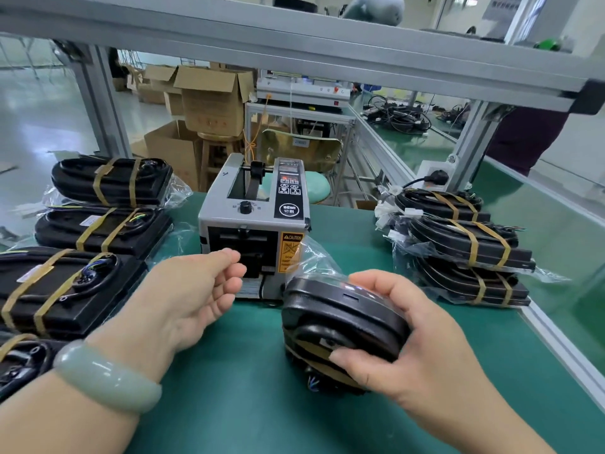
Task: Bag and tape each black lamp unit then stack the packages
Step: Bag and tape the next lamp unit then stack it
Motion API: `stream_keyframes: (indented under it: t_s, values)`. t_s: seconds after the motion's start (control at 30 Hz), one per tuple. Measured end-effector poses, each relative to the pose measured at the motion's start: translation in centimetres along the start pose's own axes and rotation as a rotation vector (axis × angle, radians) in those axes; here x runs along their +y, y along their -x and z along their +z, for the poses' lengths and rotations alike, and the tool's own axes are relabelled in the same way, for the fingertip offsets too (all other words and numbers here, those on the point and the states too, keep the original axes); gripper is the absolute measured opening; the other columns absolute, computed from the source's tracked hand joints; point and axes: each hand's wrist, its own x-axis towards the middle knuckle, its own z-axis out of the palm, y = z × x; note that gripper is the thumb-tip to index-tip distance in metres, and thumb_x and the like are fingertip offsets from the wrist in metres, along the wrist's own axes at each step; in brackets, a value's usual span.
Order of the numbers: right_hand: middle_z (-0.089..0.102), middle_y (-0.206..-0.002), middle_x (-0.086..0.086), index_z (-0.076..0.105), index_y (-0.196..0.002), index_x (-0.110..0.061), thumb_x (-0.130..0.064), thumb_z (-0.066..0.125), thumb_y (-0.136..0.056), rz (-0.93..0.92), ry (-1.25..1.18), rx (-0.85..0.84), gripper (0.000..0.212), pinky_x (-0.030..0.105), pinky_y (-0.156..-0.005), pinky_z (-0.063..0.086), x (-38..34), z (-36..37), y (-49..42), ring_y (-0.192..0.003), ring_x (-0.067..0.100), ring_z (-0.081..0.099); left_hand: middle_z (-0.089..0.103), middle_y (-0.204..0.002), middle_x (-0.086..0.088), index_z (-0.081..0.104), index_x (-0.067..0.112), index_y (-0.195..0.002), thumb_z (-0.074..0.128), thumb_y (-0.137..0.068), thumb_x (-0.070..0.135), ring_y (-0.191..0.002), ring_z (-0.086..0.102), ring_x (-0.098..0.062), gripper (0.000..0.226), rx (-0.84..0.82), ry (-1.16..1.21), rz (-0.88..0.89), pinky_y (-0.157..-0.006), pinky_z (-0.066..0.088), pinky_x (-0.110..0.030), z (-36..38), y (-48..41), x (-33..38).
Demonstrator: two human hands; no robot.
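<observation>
My left hand [196, 290] reaches forward, palm turned inward, toward the dispenser [255, 224], and my right hand [415, 342] sits nearer, right of centre. Banded units [98, 231] lie at left and stacked packages [465, 253] at right. My left fingers curl loosely and hold nothing; my right hand clasps the bagged lamp [337, 312], just in front of the dispenser.

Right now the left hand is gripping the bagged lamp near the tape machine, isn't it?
Not quite: it is the right hand whose fingers grip the bagged lamp near the tape machine. The head view shows the left hand empty, open and reaching toward the machine's front.
</observation>
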Motion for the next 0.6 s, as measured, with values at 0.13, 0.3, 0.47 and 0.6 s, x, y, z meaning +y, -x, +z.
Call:
stream_keyframes:
  t_s: [0.13, 0.3, 0.47, 0.6]
  values:
    - [0.069, -0.095, -0.015, 0.054, -0.108, -0.047, -0.041, 0.076, -0.053, -0.010, 0.034, 0.045, 0.059, 0.017, -0.074, 0.052, 0.2, 0.2, 0.3, -0.081, 0.009, 0.068, 0.067, -0.052, 0.003, 0.062, 0.012, -0.084, 0.058, -0.094, 0.021, -0.034, 0.052, 0.000, 0.014, -0.004, 0.048, -0.068, -0.033, 0.038, -0.010, 0.5, 0.1, 0.4]
    - [0.070, -0.093, -0.011, 0.054, -0.107, -0.046, -0.039, 0.076, -0.054, -0.018, 0.012, 0.047, 0.058, 0.032, -0.078, 0.057, 0.2, 0.3, 0.6, -0.082, 0.016, 0.069, 0.066, -0.049, 0.003, 0.060, 0.011, -0.084, 0.056, -0.096, 0.019, -0.034, 0.054, 0.001, 0.015, 0.028, 0.096, -0.060, -0.033, 0.039, -0.009, 1.0, -0.1, 0.6]
    - [0.070, -0.092, -0.011, 0.054, -0.106, -0.046, -0.041, 0.076, -0.053, -0.020, 0.010, 0.069, 0.058, 0.031, -0.078, 0.057, 0.3, 0.3, 0.8, -0.080, 0.016, 0.069, 0.065, -0.047, 0.002, 0.060, 0.010, -0.083, 0.059, -0.093, 0.016, -0.035, 0.056, 0.000, 0.012, 0.066, 0.064, -0.036, -0.033, 0.041, -0.010, 1.4, -0.4, 0.7]
    - [0.070, -0.091, -0.013, 0.054, -0.106, -0.048, -0.044, 0.075, -0.052, -0.027, 0.031, 0.082, 0.058, 0.031, -0.077, 0.057, 0.4, 0.4, 0.8, -0.080, 0.014, 0.069, 0.067, -0.050, 0.001, 0.060, 0.009, -0.085, 0.062, -0.092, 0.016, -0.038, 0.060, -0.002, 0.009, 0.096, -0.009, 0.006, -0.033, 0.042, -0.012, 1.5, -0.9, 0.5]
